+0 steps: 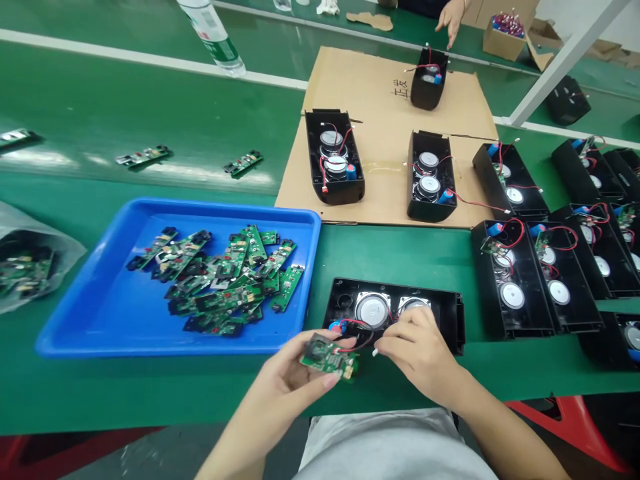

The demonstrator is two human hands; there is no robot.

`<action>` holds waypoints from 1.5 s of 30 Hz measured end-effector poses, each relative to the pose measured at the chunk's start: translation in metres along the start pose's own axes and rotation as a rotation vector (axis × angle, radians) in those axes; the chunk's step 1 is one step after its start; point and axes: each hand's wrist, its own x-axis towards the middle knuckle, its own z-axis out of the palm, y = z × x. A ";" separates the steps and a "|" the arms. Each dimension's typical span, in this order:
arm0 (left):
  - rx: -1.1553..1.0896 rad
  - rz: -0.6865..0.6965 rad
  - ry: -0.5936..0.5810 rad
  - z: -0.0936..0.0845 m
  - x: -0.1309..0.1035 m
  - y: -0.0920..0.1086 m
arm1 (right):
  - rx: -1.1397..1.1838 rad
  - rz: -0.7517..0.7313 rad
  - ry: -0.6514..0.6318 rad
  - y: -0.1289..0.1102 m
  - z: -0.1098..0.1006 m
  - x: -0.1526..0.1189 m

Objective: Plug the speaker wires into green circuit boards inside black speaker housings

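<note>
My left hand (300,380) holds a green circuit board (327,357) between thumb and fingers, in front of a black speaker housing (453,320). Red and black wires run from the board toward a blue cylinder (338,326) in the housing. The fingertips of my right hand (417,347) are closed on a small white connector (375,352), just right of the board. Two round speakers sit in the housing; my right hand partly covers the right one, while the left speaker (373,310) shows fully.
A blue tray (55,340) with several boards lies left, beside a plastic bag (70,243) of boards. More housings stand on cardboard (380,133) and at right (513,320). A bottle (215,37) and another person's hand (453,20) are at the back.
</note>
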 end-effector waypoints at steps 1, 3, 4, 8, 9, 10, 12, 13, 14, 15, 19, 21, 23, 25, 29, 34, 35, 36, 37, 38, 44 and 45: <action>0.064 0.032 0.021 0.007 0.000 -0.001 | 0.025 0.043 0.012 0.001 -0.002 -0.001; 0.190 0.103 0.021 0.019 0.002 -0.001 | 0.044 0.106 0.019 0.002 -0.005 -0.001; 0.246 0.139 0.004 0.024 0.003 -0.001 | 0.037 0.120 0.012 0.001 -0.006 -0.002; 0.391 0.233 -0.039 0.031 0.013 -0.001 | -0.042 0.089 0.014 0.000 -0.004 -0.002; 0.412 0.243 -0.040 0.032 0.015 -0.002 | -0.065 0.073 0.021 0.000 -0.003 -0.002; 0.426 0.248 -0.042 0.032 0.016 -0.002 | -0.089 0.060 0.025 0.001 -0.002 -0.002; 0.447 0.250 -0.053 0.031 0.018 -0.003 | -0.126 0.042 0.023 0.002 -0.001 -0.002; 0.454 0.250 -0.056 0.031 0.018 -0.003 | -0.140 0.036 0.021 0.002 -0.001 -0.002; 0.461 0.250 -0.060 0.031 0.019 -0.003 | -0.152 0.027 0.020 0.003 -0.001 -0.001; 0.468 0.249 -0.064 0.031 0.019 -0.002 | -0.164 0.017 0.020 0.003 -0.001 -0.001; 0.487 0.237 -0.088 0.034 0.021 0.002 | -0.229 -0.028 0.026 0.003 0.000 0.001; 0.456 0.212 -0.093 0.036 0.022 0.004 | -0.282 -0.052 0.028 0.003 0.001 0.000; 0.393 0.178 -0.090 0.038 0.023 0.004 | -0.321 -0.074 0.028 0.004 0.002 -0.002; 0.323 0.144 -0.089 0.039 0.023 0.004 | -0.313 -0.085 0.025 0.005 0.003 -0.003; 0.313 0.152 -0.085 0.040 0.023 0.001 | -0.228 -0.069 0.038 0.007 0.002 -0.003; 0.369 0.180 -0.086 0.042 0.022 0.001 | -0.181 -0.020 0.062 0.006 0.002 -0.003; 0.368 0.182 -0.091 0.042 0.022 0.001 | -0.161 0.002 0.074 0.007 0.003 -0.003; 0.368 0.185 -0.097 0.042 0.022 0.001 | -0.141 0.029 0.083 0.007 0.003 -0.004; 0.363 0.188 -0.103 0.042 0.023 0.001 | -0.125 0.054 0.090 0.007 0.003 -0.004; 0.352 0.185 -0.110 0.042 0.023 0.001 | -0.119 0.078 0.096 0.008 0.003 -0.004; 0.328 0.204 -0.074 0.044 0.021 -0.004 | -0.188 0.093 0.118 0.005 0.006 -0.002; 0.358 0.231 -0.065 0.045 0.021 -0.006 | -0.209 0.085 0.111 0.004 0.006 -0.001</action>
